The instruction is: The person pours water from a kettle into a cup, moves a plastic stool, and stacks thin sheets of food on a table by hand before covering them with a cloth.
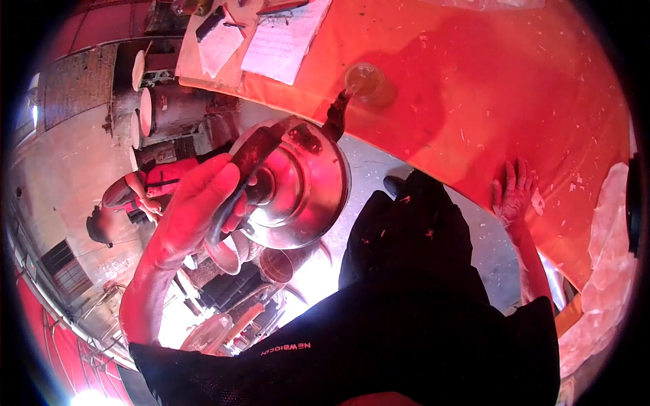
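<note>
My left hand is wrapped round the dark handle of a shiny metal kettle. The kettle is at the front edge of the red-covered table, its dark spout pointing at a clear glass. The spout's tip is at the glass's near rim; whether liquid is running cannot be made out. The glass stands upright on the table and looks yellowish inside. My right hand rests on the table's edge at the right, fingers spread, holding nothing.
Written papers and a dark phone-like object lie at the table's back left. Crumpled clear plastic covers its right end. Beyond the kettle, another person is near pots and bowls.
</note>
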{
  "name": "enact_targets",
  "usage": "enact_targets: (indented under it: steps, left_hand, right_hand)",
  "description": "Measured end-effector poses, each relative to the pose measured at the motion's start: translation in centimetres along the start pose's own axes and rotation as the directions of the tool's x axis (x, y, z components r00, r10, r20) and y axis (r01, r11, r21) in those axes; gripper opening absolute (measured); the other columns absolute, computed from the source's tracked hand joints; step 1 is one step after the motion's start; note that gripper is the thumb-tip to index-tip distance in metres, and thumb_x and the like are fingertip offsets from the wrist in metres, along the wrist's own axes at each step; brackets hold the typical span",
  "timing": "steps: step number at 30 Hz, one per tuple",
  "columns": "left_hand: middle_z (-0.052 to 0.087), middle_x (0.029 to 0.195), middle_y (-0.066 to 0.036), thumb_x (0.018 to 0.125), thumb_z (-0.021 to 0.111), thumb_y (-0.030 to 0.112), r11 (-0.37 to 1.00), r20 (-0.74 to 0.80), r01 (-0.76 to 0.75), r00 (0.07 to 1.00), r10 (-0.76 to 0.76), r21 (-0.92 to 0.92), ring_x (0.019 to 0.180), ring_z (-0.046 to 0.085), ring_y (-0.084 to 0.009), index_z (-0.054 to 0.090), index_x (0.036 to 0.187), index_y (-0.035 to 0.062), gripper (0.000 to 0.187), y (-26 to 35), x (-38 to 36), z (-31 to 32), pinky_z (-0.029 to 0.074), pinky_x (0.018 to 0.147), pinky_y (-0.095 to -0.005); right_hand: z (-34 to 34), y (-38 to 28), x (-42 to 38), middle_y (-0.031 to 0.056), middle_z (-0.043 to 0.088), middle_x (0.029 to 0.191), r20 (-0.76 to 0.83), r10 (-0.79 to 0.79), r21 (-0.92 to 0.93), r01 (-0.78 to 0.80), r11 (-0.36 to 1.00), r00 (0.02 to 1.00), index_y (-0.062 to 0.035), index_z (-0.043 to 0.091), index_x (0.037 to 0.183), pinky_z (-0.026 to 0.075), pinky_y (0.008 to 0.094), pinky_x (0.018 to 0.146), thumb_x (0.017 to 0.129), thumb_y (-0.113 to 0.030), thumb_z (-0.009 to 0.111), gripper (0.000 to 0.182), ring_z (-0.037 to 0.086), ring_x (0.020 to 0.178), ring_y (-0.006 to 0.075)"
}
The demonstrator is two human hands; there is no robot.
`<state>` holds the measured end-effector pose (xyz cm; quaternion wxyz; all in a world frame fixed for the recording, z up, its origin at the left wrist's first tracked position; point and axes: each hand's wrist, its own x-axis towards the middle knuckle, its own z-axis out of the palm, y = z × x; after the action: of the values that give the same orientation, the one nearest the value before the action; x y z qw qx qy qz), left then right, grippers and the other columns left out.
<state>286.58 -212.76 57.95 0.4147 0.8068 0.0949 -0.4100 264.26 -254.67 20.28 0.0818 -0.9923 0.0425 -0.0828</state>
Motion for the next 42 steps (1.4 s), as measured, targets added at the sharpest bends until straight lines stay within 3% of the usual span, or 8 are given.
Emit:
enact_targets:
  steps: [9,12,16,23,25,32,37,42]
  left_hand:
    - [0.059,0.076,-0.006,0.101,0.048,0.036,0.970,-0.011,-0.095,0.995,0.095,-0.223,0.058,0.051,-0.0100,0.057,0.107,0.0012,0.037,-4.2,-1.0,-0.4,0.040,0.053,-0.0219]
    - [0.059,0.076,-0.010,0.098,0.050,0.040,0.902,-0.107,-0.115,0.991,0.077,-0.417,0.060,0.055,-0.0147,0.056,0.107,0.0002,0.041,-7.3,-1.7,-0.3,0.043,0.055,-0.0245]
    - [0.059,0.075,-0.010,0.097,0.052,0.044,0.839,-0.204,-0.191,0.974,0.098,-0.510,0.059,0.054,-0.0155,0.055,0.102,0.0013,0.044,-10.4,-2.4,0.8,0.043,0.054,-0.0250]
    - [0.059,0.070,-0.008,0.093,0.054,0.053,0.774,-0.314,-0.255,0.946,0.076,-0.579,0.052,0.054,-0.0156,0.056,0.101,0.0030,0.050,-15.5,-2.7,1.1,0.043,0.047,-0.0256]
    - [0.059,0.070,-0.006,0.098,0.055,0.039,0.692,-0.227,-0.180,0.974,0.023,-0.699,0.055,0.052,-0.0115,0.057,0.096,0.0034,0.035,-19.0,-3.0,0.1,0.041,0.051,-0.0236]
    - [0.059,0.069,-0.003,0.100,0.053,0.032,0.674,-0.251,-0.142,0.966,-0.067,-0.725,0.053,0.052,-0.0103,0.058,0.095,0.0054,0.028,-28.6,-4.3,-3.1,0.039,0.047,-0.0233]
    - [0.057,0.065,-0.002,0.101,0.052,0.029,0.702,-0.334,-0.175,0.938,-0.095,-0.691,0.051,0.051,-0.0090,0.058,0.091,0.0058,0.026,-33.5,-4.8,-5.2,0.038,0.046,-0.0223]
    - [0.057,0.062,-0.003,0.101,0.050,0.032,0.678,-0.386,-0.175,0.906,-0.173,-0.714,0.046,0.050,-0.0098,0.058,0.089,0.0047,0.031,-37.4,-4.4,-7.6,0.037,0.043,-0.0232]
  right_hand:
    - [-0.8,-0.3,1.3,0.0225,0.046,0.140,0.034,0.086,0.064,-0.088,0.994,0.996,-0.0057,0.050,0.134,0.029,0.0589,0.108,0.090,-0.036,0.060,0.054,0.044,0.127,0.0431]
    - [-6.0,-5.7,7.1,0.0210,0.052,0.132,0.058,0.145,0.398,-0.156,0.904,0.988,-0.0035,0.052,0.132,0.038,0.0503,0.102,0.085,-0.029,0.069,0.056,0.049,0.122,0.0407]
    - [-10.3,-13.9,16.2,0.0218,0.054,0.131,-0.073,-0.121,0.633,0.140,0.762,0.990,-0.0062,0.045,0.139,0.042,0.0474,0.101,0.073,-0.034,0.082,0.080,0.052,0.118,0.0408]
    - [-8.8,-22.7,24.2,0.0224,0.048,0.137,-0.046,-0.193,0.555,0.186,0.811,0.980,-0.0048,0.034,0.144,0.040,0.0504,0.102,0.068,-0.029,0.085,0.095,0.048,0.121,0.0434]
    - [-8.4,-23.8,24.4,0.0224,0.047,0.137,0.182,-0.137,0.532,0.020,0.847,0.974,-0.0045,0.035,0.142,0.041,0.0492,0.102,0.067,-0.025,0.086,0.093,0.048,0.123,0.0422]
    - [-4.8,-24.0,24.2,0.0219,0.055,0.128,0.139,-0.069,0.617,-0.032,0.786,0.988,-0.0064,0.040,0.137,0.046,0.0467,0.096,0.068,-0.021,0.084,0.083,0.056,0.117,0.0395]
    - [-5.5,-24.0,25.6,0.0110,0.061,0.114,0.149,-0.047,0.738,-0.079,0.670,0.988,-0.0067,0.047,0.128,0.049,0.0393,0.092,0.067,-0.014,0.082,0.071,0.060,0.109,0.0256]
    - [-8.9,-25.4,32.0,0.0086,0.059,0.110,0.046,-0.104,0.654,0.048,0.755,0.994,-0.0043,0.050,0.122,0.049,0.0366,0.089,0.064,-0.013,0.084,0.068,0.059,0.106,0.0208]
